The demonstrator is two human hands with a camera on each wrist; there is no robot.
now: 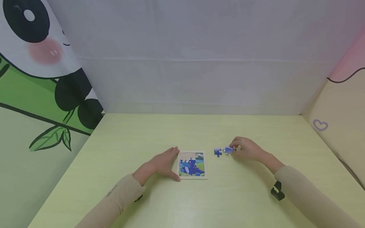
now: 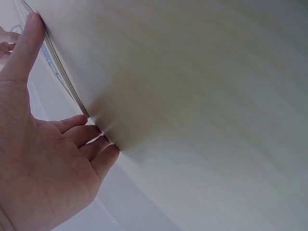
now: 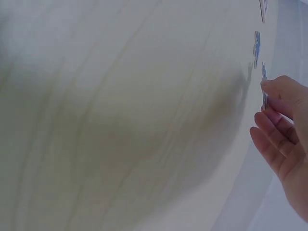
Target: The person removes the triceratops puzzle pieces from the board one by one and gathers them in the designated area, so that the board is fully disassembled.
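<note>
A square jigsaw puzzle (image 1: 193,167) in a pale frame shows a blue dinosaur, with a bare patch at its upper left. My left hand (image 1: 165,163) rests along the frame's left side, fingers at the upper corner and thumb at the lower one. In the left wrist view its fingers (image 2: 79,137) are extended, tips at the table. Right of the frame, my right hand (image 1: 247,148) pinches a blue jigsaw piece (image 1: 228,150) between thumb and fingers. The right wrist view shows this piece (image 3: 264,72) edge-on, slightly above the table. Another blue jigsaw piece (image 1: 218,152) lies between it and the frame.
The pale table (image 1: 199,205) runs back to a light cloth wall (image 1: 199,85). A printed panel with a cartoon face (image 1: 42,66) stands at the left, and a beige and pink panel (image 1: 342,104) at the right. A black wrist device (image 1: 278,191) hangs beneath the right sleeve.
</note>
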